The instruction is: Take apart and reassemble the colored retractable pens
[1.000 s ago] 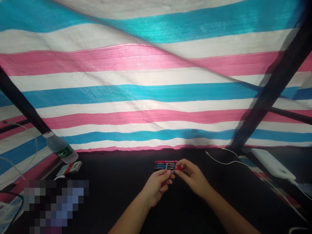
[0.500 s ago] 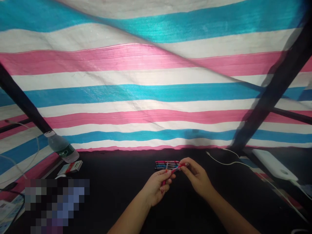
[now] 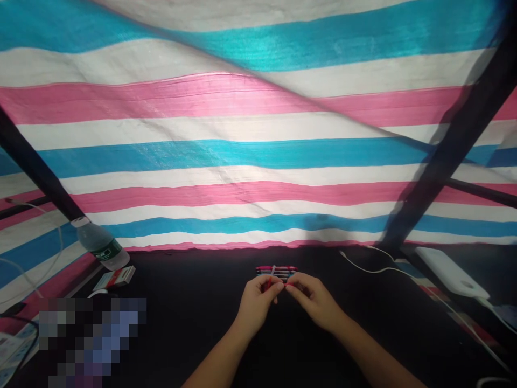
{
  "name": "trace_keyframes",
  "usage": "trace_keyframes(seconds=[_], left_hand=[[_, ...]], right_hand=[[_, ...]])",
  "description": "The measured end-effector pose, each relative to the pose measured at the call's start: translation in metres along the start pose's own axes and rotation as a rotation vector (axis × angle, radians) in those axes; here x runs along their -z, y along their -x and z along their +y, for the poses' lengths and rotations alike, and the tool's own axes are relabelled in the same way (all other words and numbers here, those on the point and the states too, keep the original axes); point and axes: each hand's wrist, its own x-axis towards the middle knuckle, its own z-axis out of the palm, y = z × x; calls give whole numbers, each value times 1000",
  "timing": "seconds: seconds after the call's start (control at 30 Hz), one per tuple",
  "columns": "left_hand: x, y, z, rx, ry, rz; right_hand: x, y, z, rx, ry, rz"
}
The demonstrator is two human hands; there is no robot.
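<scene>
Glossy plastic pens (image 3: 276, 272), a smooth clear plastic bottle (image 3: 99, 243), woven plastic tarpaulin (image 3: 258, 156)

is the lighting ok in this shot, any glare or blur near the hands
In the head view, glare shines off the upper blue band of the striped tarp, while the black tabletop stays dark; the left hand and right hand are well lit and fairly sharp, but the row of pens is too small for crisp detail; a pixelated patch hides the lower left.
</scene>
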Motion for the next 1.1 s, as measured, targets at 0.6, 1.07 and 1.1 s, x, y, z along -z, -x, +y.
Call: trace_keyframes(seconds=[0.6,1.07,1.1], left_hand=[[11,-4,7,233,629,-32],[7,0,7,154,330,-85],[7,1,7,157,324,-87]], right_hand=[[3,-7,5,-357,-889,92],[-1,-4,7,-230,-338,65],[-1,-4,7,-222,-317,60]])
